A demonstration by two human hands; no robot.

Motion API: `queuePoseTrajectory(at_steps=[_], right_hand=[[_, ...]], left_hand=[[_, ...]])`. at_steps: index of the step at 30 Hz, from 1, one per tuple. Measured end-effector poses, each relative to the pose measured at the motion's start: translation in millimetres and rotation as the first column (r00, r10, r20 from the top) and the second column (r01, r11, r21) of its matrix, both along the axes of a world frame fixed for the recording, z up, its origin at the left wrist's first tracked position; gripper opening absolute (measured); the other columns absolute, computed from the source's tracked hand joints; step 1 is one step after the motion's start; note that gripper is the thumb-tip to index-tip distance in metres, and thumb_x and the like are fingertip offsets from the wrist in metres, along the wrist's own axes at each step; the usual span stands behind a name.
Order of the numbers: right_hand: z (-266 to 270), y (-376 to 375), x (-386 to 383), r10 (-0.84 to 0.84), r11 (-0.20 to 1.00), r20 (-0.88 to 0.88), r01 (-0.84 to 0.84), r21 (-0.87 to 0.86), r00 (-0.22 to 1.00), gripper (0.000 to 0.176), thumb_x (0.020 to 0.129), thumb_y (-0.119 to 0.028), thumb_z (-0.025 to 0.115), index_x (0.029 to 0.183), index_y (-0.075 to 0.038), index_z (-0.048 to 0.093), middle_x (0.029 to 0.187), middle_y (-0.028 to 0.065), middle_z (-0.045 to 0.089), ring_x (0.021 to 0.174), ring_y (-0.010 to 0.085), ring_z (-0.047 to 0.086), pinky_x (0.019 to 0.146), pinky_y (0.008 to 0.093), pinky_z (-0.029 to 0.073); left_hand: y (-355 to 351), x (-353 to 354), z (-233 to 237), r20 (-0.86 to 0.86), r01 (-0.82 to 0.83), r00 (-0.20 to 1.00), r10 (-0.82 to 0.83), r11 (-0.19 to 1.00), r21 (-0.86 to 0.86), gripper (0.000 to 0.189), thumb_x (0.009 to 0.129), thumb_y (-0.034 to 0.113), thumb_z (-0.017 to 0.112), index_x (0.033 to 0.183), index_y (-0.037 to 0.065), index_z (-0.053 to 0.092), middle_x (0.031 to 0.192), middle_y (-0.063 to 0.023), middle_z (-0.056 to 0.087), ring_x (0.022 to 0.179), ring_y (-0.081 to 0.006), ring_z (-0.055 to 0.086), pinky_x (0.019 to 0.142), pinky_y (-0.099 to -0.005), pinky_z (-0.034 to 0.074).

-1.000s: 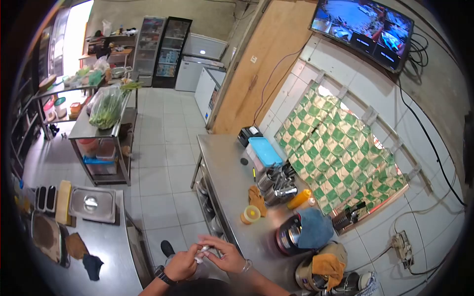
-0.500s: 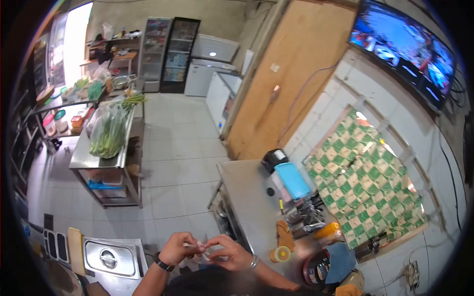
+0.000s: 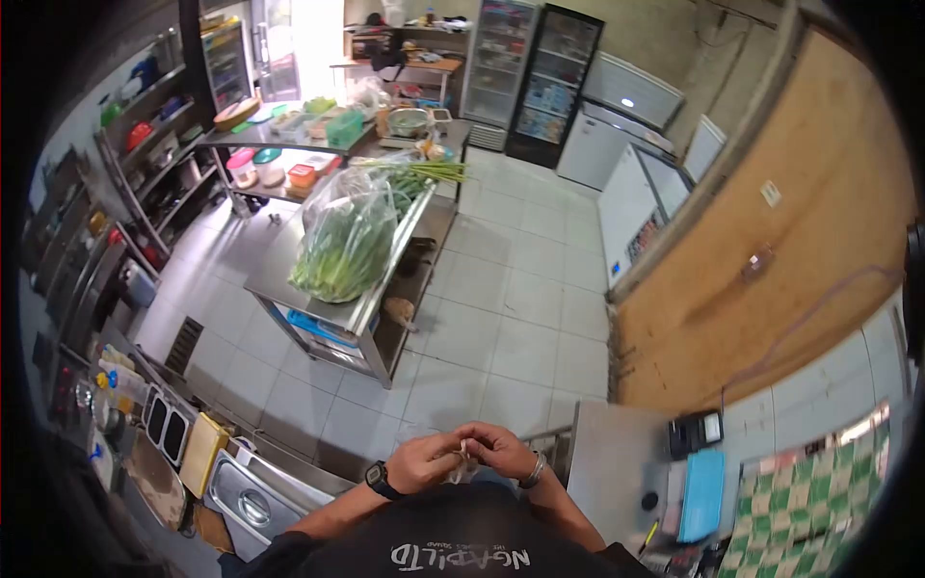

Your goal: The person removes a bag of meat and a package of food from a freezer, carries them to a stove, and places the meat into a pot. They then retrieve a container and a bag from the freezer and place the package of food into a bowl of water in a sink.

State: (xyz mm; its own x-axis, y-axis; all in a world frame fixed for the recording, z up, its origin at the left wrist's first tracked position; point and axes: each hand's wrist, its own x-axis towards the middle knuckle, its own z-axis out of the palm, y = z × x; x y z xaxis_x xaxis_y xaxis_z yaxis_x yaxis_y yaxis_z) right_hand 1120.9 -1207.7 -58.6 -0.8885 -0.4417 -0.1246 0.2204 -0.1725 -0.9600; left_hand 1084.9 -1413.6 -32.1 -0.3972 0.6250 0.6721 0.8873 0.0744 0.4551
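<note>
Close in front of my chest, both hands meet around a small, crumpled, whitish thing (image 3: 464,469), perhaps thin plastic; its kind is not clear. My left hand (image 3: 422,464), with a black watch at the wrist, is closed on its left side. From the right, my right hand (image 3: 497,450), with a metal bracelet, pinches its upper part, fingertips touching those of the left. The fingers hide much of the thing. It is held in the air, above the dark shirt (image 3: 434,530).
A steel table (image 3: 275,262) ahead bears bagged leafy greens (image 3: 339,255). At lower left is a lidded steel pan (image 3: 252,503) beside a cutting board (image 3: 204,453). On my right, a steel counter (image 3: 612,482) carries a blue-lidded box (image 3: 701,496). Fridges (image 3: 554,91) and chest freezers (image 3: 617,144) stand at the back.
My view has swung left, so the wall screen has left the picture and more left-hand shelving shows. Both hands stay together on the whitish thing, with fingers drawn closer.
</note>
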Motion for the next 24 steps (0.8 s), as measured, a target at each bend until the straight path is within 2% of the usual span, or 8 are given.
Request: queuePoseTrajectory(at_steps=[3, 6, 10, 12, 17, 19, 21, 24], right_hand=[[9.6, 40.1, -62.0, 0.013, 0.998, -0.041, -0.016, -0.061, 0.999, 0.017, 0.093, -0.014, 0.062, 0.107, -0.005, 0.06, 0.086, -0.0005, 0.063, 0.079, 0.0045, 0.056, 0.067, 0.0203, 0.045], [14.1, 84.0, -121.2, -0.12, 0.947, -0.191, 0.171, 0.273, 0.974, 0.015, 0.088, -0.019, 0.069, 0.09, -0.005, 0.066, 0.088, -0.0002, 0.064, 0.076, 0.0044, 0.056, 0.066, 0.0195, 0.044], [33.9, 134.5, -198.8, -0.228, 0.901, -0.414, 0.352, 0.254, 0.881, 0.019, 0.09, -0.024, 0.067, 0.092, -0.005, 0.065, 0.091, 0.0001, 0.062, 0.077, 0.0049, 0.054, 0.064, 0.0208, 0.043], [55.4, 161.5, -223.9, -0.27, 0.961, 0.086, 0.274, -0.034, 0.959, 0.024, 0.093, -0.028, 0.063, 0.093, -0.004, 0.064, 0.095, 0.0015, 0.06, 0.075, 0.0065, 0.051, 0.066, 0.0221, 0.042], [97.9, 234.6, -280.0, -0.333, 0.866, 0.08, 0.338, -0.369, 0.94, 0.026, 0.096, -0.027, 0.057, 0.094, -0.002, 0.062, 0.099, 0.0041, 0.058, 0.075, 0.0096, 0.051, 0.071, 0.0233, 0.042], [93.3, 268.5, -302.6, -0.355, 0.738, 0.195, 0.402, -0.542, 0.914, 0.029, 0.097, -0.029, 0.054, 0.091, -0.002, 0.061, 0.098, 0.0048, 0.058, 0.078, 0.0118, 0.052, 0.071, 0.0262, 0.044], [60.0, 329.7, -342.2, -0.394, 0.665, 0.359, 0.532, -0.524, 0.846, 0.029, 0.099, -0.028, 0.05, 0.09, -0.003, 0.062, 0.098, 0.0062, 0.059, 0.081, 0.0149, 0.053, 0.072, 0.0302, 0.045], [41.1, 379.8, -402.0, -0.439, 0.459, 0.496, 0.662, -0.593, 0.749, 0.036, 0.1, -0.032, 0.046, 0.076, -0.008, 0.058, 0.098, 0.0082, 0.06, 0.089, 0.0224, 0.058, 0.081, 0.0347, 0.049]], left_hand=[[31.3, -44.6, 4.2, 0.027, -0.135, 0.991, 0.133, 0.989, 0.06, 0.02, 0.065, -0.003, 0.068, 0.083, 0.005, 0.067, 0.088, -0.0093, 0.065, 0.072, -0.0232, 0.066, 0.058, -0.0318, 0.053], [67.8, -100.5, 5.0, 0.067, -0.273, 0.961, 0.269, 0.959, 0.077, 0.02, 0.067, -0.003, 0.067, 0.086, 0.004, 0.069, 0.085, -0.0085, 0.065, 0.069, -0.0241, 0.064, 0.057, -0.0323, 0.051], [131.0, -186.7, 18.0, 0.041, -0.303, 0.953, 0.3, 0.948, 0.093, 0.019, 0.064, -0.005, 0.069, 0.08, 0.005, 0.069, 0.083, -0.0094, 0.067, 0.077, -0.0245, 0.069, 0.063, -0.0316, 0.055], [161.2, -227.5, 27.3, 0.024, -0.243, 0.97, 0.242, 0.963, 0.119, 0.018, 0.065, -0.006, 0.069, 0.081, 0.004, 0.069, 0.083, -0.0096, 0.067, 0.08, -0.0253, 0.07, 0.065, -0.0316, 0.056], [210.7, -295.4, 76.5, 0.182, -0.246, 0.962, 0.205, 0.937, 0.247, 0.025, 0.065, -0.015, 0.063, 0.084, 0.0, 0.068, 0.081, -0.0117, 0.068, 0.084, -0.0275, 0.07, 0.073, -0.0317, 0.056], [214.6, -334.1, 64.4, 0.28, -0.301, 0.937, 0.209, 0.889, 0.344, 0.023, 0.067, -0.015, 0.066, 0.083, 0.001, 0.069, 0.081, -0.0131, 0.067, 0.083, -0.027, 0.069, 0.073, -0.0328, 0.056], [221.8, -388.4, 35.4, 0.42, -0.51, 0.837, 0.35, 0.778, 0.367, 0.016, 0.07, -0.015, 0.067, 0.077, 0.0, 0.065, 0.079, -0.0135, 0.066, 0.075, -0.0223, 0.067, 0.068, -0.0312, 0.054], [257.4, -451.3, -10.8, 0.652, -0.494, 0.737, 0.177, 0.799, 0.342, 0.014, 0.072, -0.013, 0.067, 0.076, 0.0, 0.064, 0.08, -0.0117, 0.068, 0.07, -0.0157, 0.063, 0.064, -0.0269, 0.05]])
